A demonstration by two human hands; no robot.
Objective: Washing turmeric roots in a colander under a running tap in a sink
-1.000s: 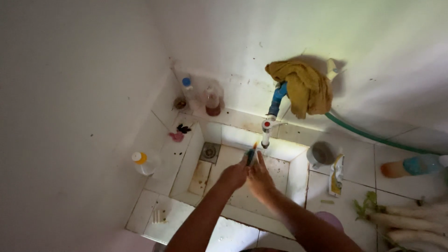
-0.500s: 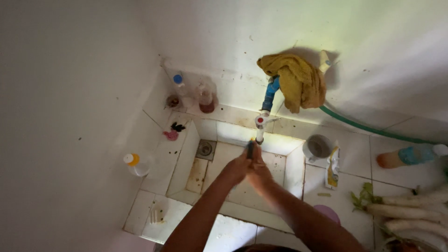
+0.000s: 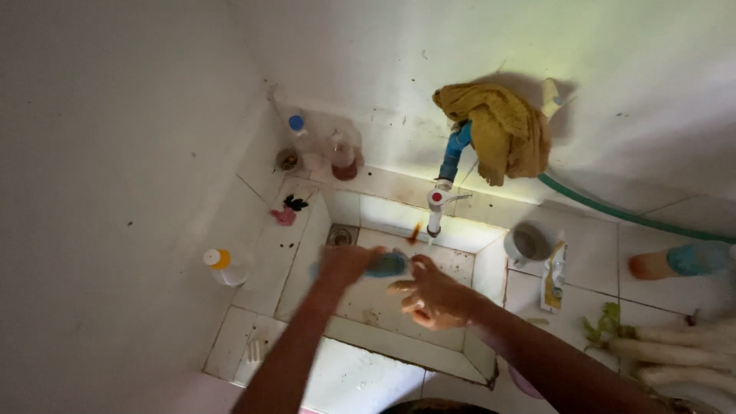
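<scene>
Half a second ago both hands were pressed together under the white tap (image 3: 435, 208); now they have drawn apart over the tiled sink basin (image 3: 460, 264). The left hand (image 3: 345, 264) is clamped on a small blue-green object (image 3: 386, 264) — blurred, its kind unclear — while the right hand (image 3: 433, 295) hangs beside it, fingers spread, gripping nothing. On the ledge, a clear bottle with a blue cap (image 3: 300, 138) looks empty, a jar (image 3: 343, 157) holds brown liquid, and a grey cup (image 3: 527, 242) stands near the white radishes (image 3: 675, 345).
</scene>
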